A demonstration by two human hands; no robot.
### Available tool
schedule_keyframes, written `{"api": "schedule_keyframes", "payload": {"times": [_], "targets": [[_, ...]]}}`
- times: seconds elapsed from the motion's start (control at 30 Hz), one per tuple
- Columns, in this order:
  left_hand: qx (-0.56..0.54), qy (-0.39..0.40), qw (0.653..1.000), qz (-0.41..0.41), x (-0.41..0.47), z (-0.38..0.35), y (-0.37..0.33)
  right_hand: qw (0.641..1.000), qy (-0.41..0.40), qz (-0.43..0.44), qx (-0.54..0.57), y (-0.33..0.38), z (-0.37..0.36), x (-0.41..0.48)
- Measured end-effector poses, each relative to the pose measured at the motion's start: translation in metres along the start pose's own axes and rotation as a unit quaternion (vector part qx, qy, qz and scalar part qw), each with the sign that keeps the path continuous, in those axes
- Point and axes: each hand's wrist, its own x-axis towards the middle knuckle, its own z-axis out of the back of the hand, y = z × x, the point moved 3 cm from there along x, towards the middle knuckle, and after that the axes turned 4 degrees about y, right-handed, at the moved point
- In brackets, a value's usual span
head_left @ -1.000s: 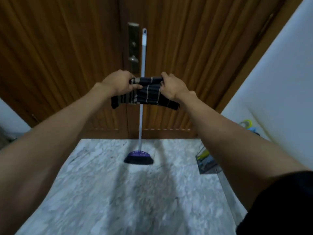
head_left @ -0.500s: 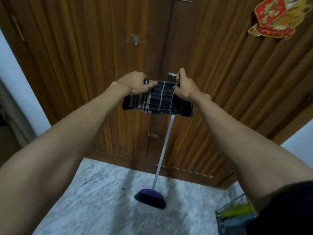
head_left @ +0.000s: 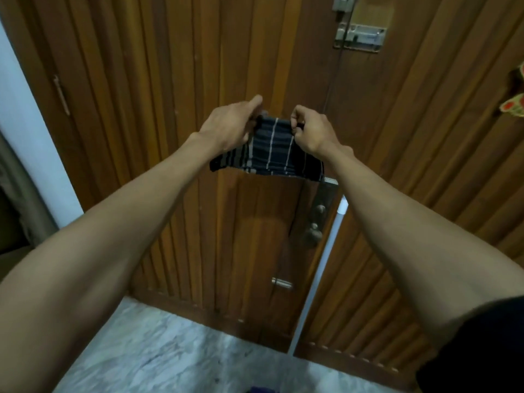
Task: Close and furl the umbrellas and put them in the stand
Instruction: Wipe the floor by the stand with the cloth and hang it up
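Observation:
A small folded umbrella (head_left: 272,154) with dark blue-black fabric and pale stripes hangs crosswise at arm's length in front of the wooden door. My left hand (head_left: 229,126) grips its left upper end. My right hand (head_left: 314,131) pinches the fabric at its right upper edge with curled fingers. The fabric sags loosely below both hands. No umbrella stand shows in the head view.
A wooden double door (head_left: 170,109) fills the view, with a latch (head_left: 360,35) at the top and a handle plate (head_left: 319,219) below the umbrella. A white broom pole (head_left: 326,262) leans on the door. Marble floor (head_left: 158,355) lies below.
The view has tilted upward, so the broom head and the container at right have dropped out of sight. Both hands have drawn closer together on the umbrella and raised it.

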Motion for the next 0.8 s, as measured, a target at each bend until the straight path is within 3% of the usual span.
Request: {"api": "schedule_keyframes", "payload": {"times": [0.2,0.33,0.47,0.63,0.8], "targets": [[0.071,-0.028,0.995,-0.060,0.050,-0.021,0.067,0.997,-0.029,-0.040,-0.052,0.004,-0.028,0.069],[0.026,-0.033,0.998,-0.039,0.077,-0.053,0.095,0.989,-0.061,-0.065,-0.119,-0.001,-0.057,0.093],[-0.031,-0.088,0.995,-0.044,0.084,-0.088,0.106,0.972,-0.118,-0.056,-0.196,-0.009,-0.081,0.093],[-0.098,-0.131,0.986,-0.040,0.066,-0.147,0.110,0.970,-0.149,-0.087,-0.168,-0.024,-0.121,0.082],[-0.212,-0.154,0.965,0.026,0.056,-0.173,0.094,0.971,-0.185,-0.104,-0.108,-0.023,-0.143,0.079]]}}
